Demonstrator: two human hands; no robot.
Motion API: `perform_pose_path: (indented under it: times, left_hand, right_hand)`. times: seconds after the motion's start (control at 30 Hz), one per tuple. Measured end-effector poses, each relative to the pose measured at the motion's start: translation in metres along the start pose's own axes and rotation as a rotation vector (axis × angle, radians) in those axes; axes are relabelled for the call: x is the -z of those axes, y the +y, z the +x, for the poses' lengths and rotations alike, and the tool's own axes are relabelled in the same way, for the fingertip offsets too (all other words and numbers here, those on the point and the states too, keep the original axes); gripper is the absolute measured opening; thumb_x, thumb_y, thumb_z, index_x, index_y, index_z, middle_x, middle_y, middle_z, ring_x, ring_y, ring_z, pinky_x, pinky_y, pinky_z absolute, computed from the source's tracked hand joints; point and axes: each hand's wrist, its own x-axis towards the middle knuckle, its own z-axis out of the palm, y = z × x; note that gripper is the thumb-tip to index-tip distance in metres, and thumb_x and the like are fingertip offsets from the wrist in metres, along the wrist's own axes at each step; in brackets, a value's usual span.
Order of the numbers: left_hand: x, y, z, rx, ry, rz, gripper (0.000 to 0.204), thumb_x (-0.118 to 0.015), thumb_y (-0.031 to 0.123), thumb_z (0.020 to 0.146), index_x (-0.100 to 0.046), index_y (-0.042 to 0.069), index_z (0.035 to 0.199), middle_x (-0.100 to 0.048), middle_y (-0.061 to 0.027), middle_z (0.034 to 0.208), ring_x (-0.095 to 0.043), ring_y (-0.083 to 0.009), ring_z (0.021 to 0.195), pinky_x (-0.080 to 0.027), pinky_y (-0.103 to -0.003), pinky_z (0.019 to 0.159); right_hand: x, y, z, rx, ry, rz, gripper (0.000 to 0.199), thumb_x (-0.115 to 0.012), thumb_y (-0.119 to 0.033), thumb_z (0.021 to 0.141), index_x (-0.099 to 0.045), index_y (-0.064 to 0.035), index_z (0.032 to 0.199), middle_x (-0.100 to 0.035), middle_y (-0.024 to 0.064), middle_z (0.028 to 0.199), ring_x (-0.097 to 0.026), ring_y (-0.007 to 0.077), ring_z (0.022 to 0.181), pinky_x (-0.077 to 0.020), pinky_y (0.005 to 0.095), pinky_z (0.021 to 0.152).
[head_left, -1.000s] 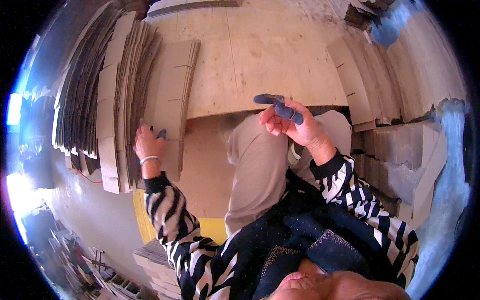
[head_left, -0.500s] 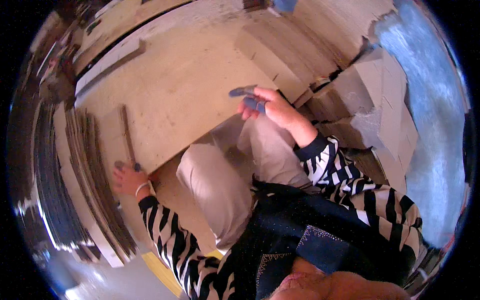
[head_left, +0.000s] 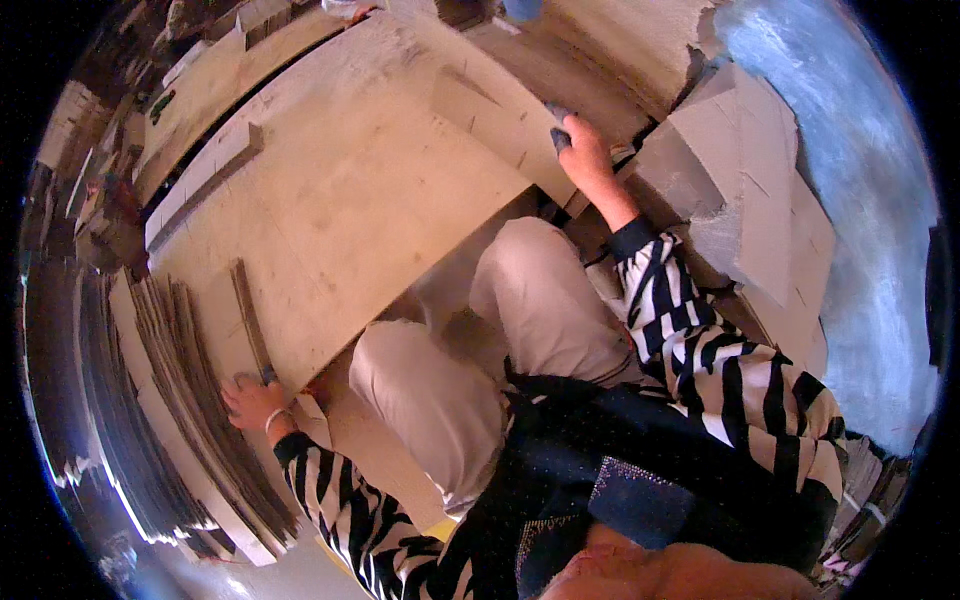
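My right hand (head_left: 588,152), with dark covers on some fingertips, is at the right edge of a flat cardboard sheet (head_left: 500,115). Its fingers are closed over that edge, and the sheet lies partly across the wooden board. By the near left corner of the board, my left hand (head_left: 252,400) rests with fingers spread, next to the end of a narrow cardboard strip (head_left: 250,315). Beside that hand stands a row of upright cardboard sheets (head_left: 180,370). The pale wooden board (head_left: 330,190) spreads in front of my knees.
At the right, loose cardboard pieces (head_left: 745,170) lean by a shiny blue sheet (head_left: 855,230). A long cardboard strip (head_left: 205,180) lies along the board's far left side. Brown cardboard (head_left: 555,70) is piled beyond my right hand.
My right hand has gone from above the board's near edge out to the far right and closed on the cardboard sheet. That sheet now reaches further over the board. My left hand stays near the strip.
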Motion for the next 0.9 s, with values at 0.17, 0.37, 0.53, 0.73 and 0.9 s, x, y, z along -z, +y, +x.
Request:
perform_pose_path:
  times: [0.17,0.37,0.53,0.73,0.9]
  left_hand:
    - [0.049,0.043,0.011,-0.006,-0.149,-0.080,0.053,-0.068,0.050,0.073,-0.064,0.013,0.112,-0.055,-0.0085,0.125,-0.050,-0.0265,0.119,-0.044,-0.052,0.089]
    - [-0.040,0.093,0.013,-0.029,0.361,0.084,0.019,-0.058,0.019,0.080,-0.064,0.013,0.097,-0.060,-0.0039,0.098,-0.055,-0.0239,0.101,-0.044,-0.043,0.076]
    - [0.001,0.097,-0.016,-0.139,0.318,-0.164,0.022,-0.058,0.017,0.079,-0.062,0.010,0.100,-0.060,-0.0063,0.098,-0.057,-0.0254,0.098,-0.045,-0.042,0.078]
    - [0.016,0.074,-0.009,-0.289,0.159,-0.226,0.021,-0.058,0.016,0.080,-0.063,0.007,0.098,-0.061,-0.0090,0.100,-0.058,-0.0283,0.098,-0.051,-0.042,0.075]
    - [0.045,0.095,-0.004,-0.234,0.231,-0.275,0.019,-0.061,0.013,0.077,-0.064,0.007,0.095,-0.062,-0.0120,0.097,-0.059,-0.0311,0.094,-0.052,-0.041,0.076]
  right_hand:
    - [-0.006,-0.075,0.007,0.207,-0.126,0.298,0.023,-0.056,-0.013,0.087,-0.051,-0.0017,0.107,-0.057,0.0274,0.082,-0.055,0.0452,0.079,-0.0421,0.0480,0.066]
    - [-0.045,-0.145,-0.014,0.274,-0.480,0.123,0.019,-0.056,-0.014,0.083,-0.053,-0.0065,0.101,-0.063,0.0202,0.081,-0.062,0.0400,0.081,-0.0450,0.0522,0.066]
    - [-0.064,-0.136,-0.027,0.374,-0.661,-0.037,0.018,-0.055,-0.011,0.081,-0.056,-0.0074,0.099,-0.064,0.0186,0.084,-0.062,0.0393,0.084,-0.0465,0.0515,0.068]
    - [-0.061,-0.142,-0.044,0.511,-0.559,0.093,0.016,-0.055,-0.009,0.078,-0.058,-0.0074,0.094,-0.064,0.0167,0.083,-0.062,0.0381,0.081,-0.0470,0.0496,0.065]
    - [-0.051,-0.162,-0.051,0.635,-0.399,0.370,0.020,-0.054,-0.004,0.074,-0.057,-0.0064,0.093,-0.061,0.0177,0.080,-0.059,0.0387,0.075,-0.0453,0.0466,0.060]
